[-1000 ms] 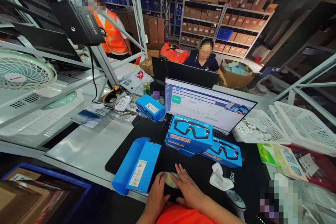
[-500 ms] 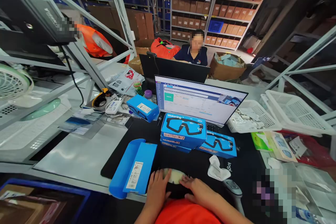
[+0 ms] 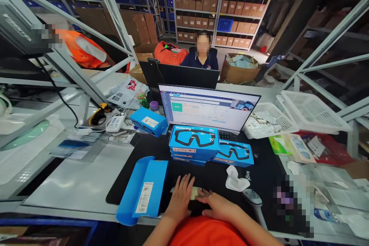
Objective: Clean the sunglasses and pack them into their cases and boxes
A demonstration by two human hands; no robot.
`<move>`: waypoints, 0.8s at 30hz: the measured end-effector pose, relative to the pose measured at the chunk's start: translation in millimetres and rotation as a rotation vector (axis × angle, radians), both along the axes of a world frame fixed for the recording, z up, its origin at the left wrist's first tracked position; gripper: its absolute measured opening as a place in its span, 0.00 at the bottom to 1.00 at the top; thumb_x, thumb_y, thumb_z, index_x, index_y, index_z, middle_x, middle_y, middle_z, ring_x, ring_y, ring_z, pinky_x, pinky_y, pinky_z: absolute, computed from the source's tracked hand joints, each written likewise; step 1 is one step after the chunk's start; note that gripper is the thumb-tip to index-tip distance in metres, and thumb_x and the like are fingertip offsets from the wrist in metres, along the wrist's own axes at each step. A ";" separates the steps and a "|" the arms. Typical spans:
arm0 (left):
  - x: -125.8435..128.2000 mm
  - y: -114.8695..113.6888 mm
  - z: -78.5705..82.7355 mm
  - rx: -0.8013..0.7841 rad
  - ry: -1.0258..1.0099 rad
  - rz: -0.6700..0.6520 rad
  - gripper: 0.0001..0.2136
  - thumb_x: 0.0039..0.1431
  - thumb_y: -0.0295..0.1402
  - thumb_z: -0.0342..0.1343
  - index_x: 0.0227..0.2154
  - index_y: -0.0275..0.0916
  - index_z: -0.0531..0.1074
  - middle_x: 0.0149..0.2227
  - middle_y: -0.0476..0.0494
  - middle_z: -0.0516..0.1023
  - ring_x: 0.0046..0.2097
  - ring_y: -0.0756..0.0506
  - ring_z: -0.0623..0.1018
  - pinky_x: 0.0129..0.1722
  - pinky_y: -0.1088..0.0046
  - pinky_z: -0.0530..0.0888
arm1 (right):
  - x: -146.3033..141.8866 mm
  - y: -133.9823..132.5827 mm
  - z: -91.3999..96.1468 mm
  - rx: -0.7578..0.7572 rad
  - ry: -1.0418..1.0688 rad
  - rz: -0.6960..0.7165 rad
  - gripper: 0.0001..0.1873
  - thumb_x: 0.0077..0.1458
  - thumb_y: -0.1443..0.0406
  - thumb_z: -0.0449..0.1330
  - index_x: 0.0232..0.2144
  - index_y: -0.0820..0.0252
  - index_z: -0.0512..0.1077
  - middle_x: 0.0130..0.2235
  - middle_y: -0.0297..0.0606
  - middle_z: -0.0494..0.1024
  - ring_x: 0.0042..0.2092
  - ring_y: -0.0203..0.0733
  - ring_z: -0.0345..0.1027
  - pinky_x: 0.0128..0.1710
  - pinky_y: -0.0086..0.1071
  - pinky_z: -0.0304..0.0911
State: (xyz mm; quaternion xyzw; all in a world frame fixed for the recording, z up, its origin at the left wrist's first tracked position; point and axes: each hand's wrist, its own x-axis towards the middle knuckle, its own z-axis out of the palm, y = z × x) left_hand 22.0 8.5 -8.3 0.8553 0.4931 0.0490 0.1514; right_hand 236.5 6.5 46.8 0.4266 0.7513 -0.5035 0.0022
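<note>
My left hand [image 3: 179,198] lies flat on the black desk mat [image 3: 127,184] with its fingers stretched out, pressing on a small pale item [image 3: 196,192] over something dark. My right hand [image 3: 215,205] lies flat beside it, fingertips touching the same pale item. An open blue box [image 3: 141,191] lies just left of my left hand. A stack of blue goggle boxes [image 3: 193,142] stands past my hands, with another goggle box [image 3: 234,153] to its right. A crumpled white cloth [image 3: 235,178] lies right of my hands.
A lit monitor [image 3: 209,108] stands behind the boxes, a further blue box [image 3: 148,121] to its left. White baskets [image 3: 309,111] sit at the right, a handheld scanner [image 3: 253,200] near the front. A person in a dark shirt [image 3: 202,59] sits opposite; another in orange [image 3: 83,50] stands at the left.
My right hand has slid rightward off the pale item so that more of it shows, and both hands now lie flatter. The camera has tilted down a little.
</note>
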 end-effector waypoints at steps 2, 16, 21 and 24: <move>2.0 2.3 -1.1 -0.010 -0.027 0.037 0.52 0.31 0.26 0.69 0.65 0.34 0.57 0.62 0.28 0.67 0.64 0.28 0.65 0.66 0.44 0.55 | 12.9 -5.2 0.8 -0.031 0.050 -0.084 0.35 0.53 0.65 0.65 0.63 0.53 0.66 0.66 0.44 0.63 0.67 0.54 0.55 0.67 0.46 0.50; 1.1 0.9 1.3 -0.058 -0.173 0.067 0.34 0.44 0.32 0.67 0.58 0.40 0.66 0.54 0.36 0.71 0.56 0.34 0.71 0.56 0.53 0.68 | 39.9 -19.7 -19.3 0.198 0.029 -0.443 0.38 0.48 0.67 0.66 0.63 0.57 0.65 0.63 0.46 0.69 0.63 0.53 0.62 0.64 0.44 0.55; 24.9 2.7 2.2 -0.071 -0.209 0.064 0.31 0.42 0.34 0.66 0.54 0.40 0.70 0.51 0.37 0.72 0.52 0.34 0.72 0.55 0.53 0.69 | 15.0 -0.1 -26.3 0.408 -0.026 -0.121 0.63 0.38 0.61 0.73 0.71 0.60 0.45 0.70 0.52 0.52 0.69 0.60 0.45 0.69 0.52 0.37; 22.8 0.4 -3.4 -0.067 -0.232 0.084 0.32 0.42 0.32 0.63 0.55 0.39 0.67 0.51 0.37 0.73 0.53 0.34 0.72 0.56 0.52 0.68 | 2.0 9.8 -35.8 0.392 -0.098 -0.043 0.62 0.40 0.60 0.72 0.70 0.64 0.45 0.63 0.55 0.65 0.62 0.61 0.57 0.65 0.54 0.48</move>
